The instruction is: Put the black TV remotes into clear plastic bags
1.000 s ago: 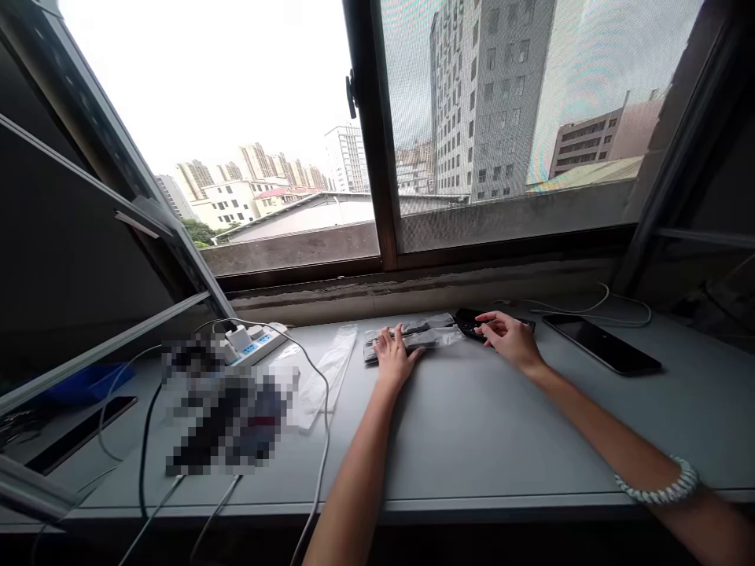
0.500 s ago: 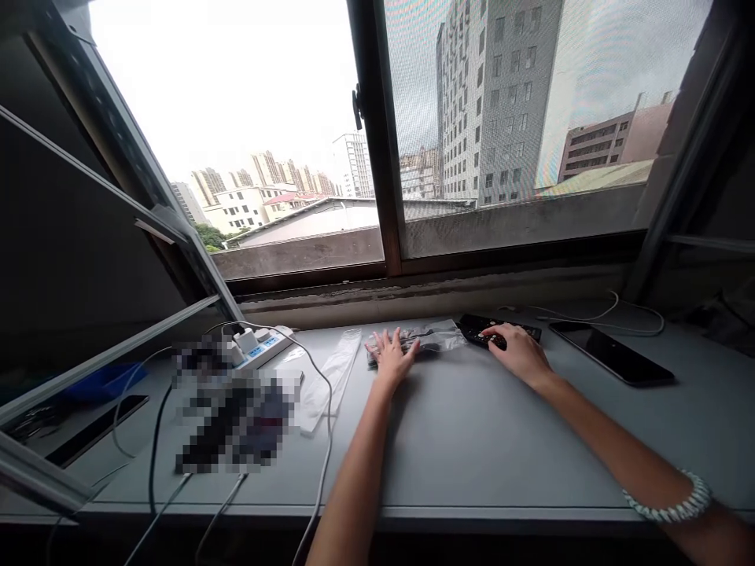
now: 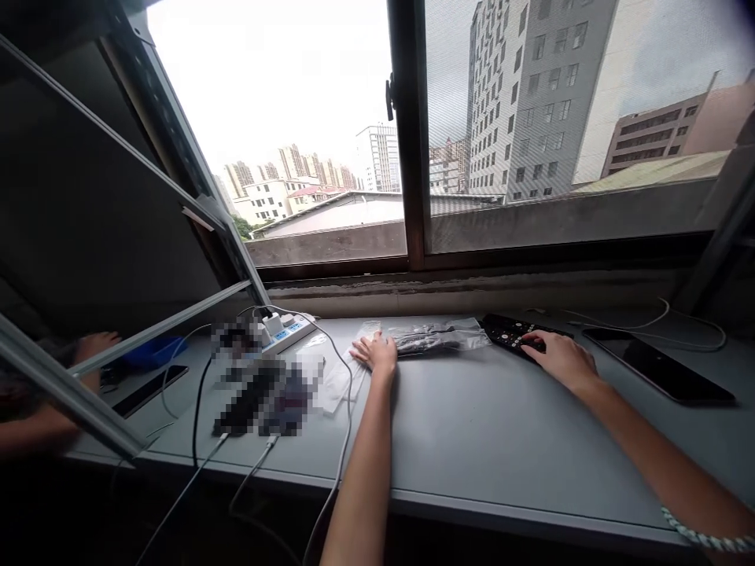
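Observation:
A black remote control (image 3: 501,330) lies on the grey desk toward the back. My right hand (image 3: 563,360) rests over its right part, with thumb and fingers bent about it. To the left, a dark, long item in a clear plastic bag (image 3: 436,338) lies flat; its kind is hard to make out. My left hand (image 3: 376,354) lies at the bag's left end, palm down with fingers apart. Beside that hand is a flat clear plastic sleeve (image 3: 339,389), partly under the fingers.
A black phone (image 3: 657,365) lies at the right, near a white cable. At the left stand a power strip (image 3: 289,336) with plugs, blurred items and cables crossing the desk's front edge. Beyond a metal frame (image 3: 165,314) are a blue tray (image 3: 154,351) and another person's arm.
The view has swung left. My left hand has slid left along the bagged item, uncovering more of it. My right hand stays at the remote control. Another person's arm has appeared at the left.

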Motion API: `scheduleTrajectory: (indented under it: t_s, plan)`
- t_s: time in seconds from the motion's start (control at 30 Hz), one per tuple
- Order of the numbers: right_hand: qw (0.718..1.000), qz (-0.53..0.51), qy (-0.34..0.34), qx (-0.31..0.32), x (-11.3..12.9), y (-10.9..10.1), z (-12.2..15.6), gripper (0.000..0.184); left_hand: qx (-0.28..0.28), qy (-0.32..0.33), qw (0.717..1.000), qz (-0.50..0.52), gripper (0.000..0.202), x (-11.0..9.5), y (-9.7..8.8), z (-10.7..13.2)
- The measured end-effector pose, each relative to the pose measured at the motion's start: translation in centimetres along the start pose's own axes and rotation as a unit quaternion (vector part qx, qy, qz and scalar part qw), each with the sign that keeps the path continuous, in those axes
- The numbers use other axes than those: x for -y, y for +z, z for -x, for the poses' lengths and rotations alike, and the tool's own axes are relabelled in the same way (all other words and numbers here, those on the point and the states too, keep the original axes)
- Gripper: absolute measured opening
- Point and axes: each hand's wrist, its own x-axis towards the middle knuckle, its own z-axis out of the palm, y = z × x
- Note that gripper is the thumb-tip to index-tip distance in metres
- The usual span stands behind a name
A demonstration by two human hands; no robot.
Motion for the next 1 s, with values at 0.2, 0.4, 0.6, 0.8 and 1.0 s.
scheduleTrajectory:
  t_s: [0.2,0.4,0.6,0.8,1.0]
  plan:
    - [0.997,-0.041,0.038,0.053,-0.2,0.0,-0.2,0.044,-0.005,0.008,1.0,0.004,0.042,0.3,0.5,-0.5]
    - [0.998,-0.032,0.02,0.051,-0.1,0.4,-0.1,0.052,-0.013,0.026,0.999,0.038,0.046,0.1,0.3,-0.7]
    - [0.998,-0.034,-0.005,0.049,0.0,0.7,0.0,0.05,-0.078,0.042,0.993,0.077,0.043,-0.3,-0.1,-0.6]
    - [0.997,-0.043,0.014,0.069,1.1,-0.2,0.3,0.051,-0.142,0.2,0.96,0.132,0.044,-1.6,-1.1,0.7]
    - [0.991,-0.126,0.021,0.05,2.4,-1.8,0.8,0.047,-0.093,0.306,0.937,0.139,0.056,-2.9,-0.5,2.0]
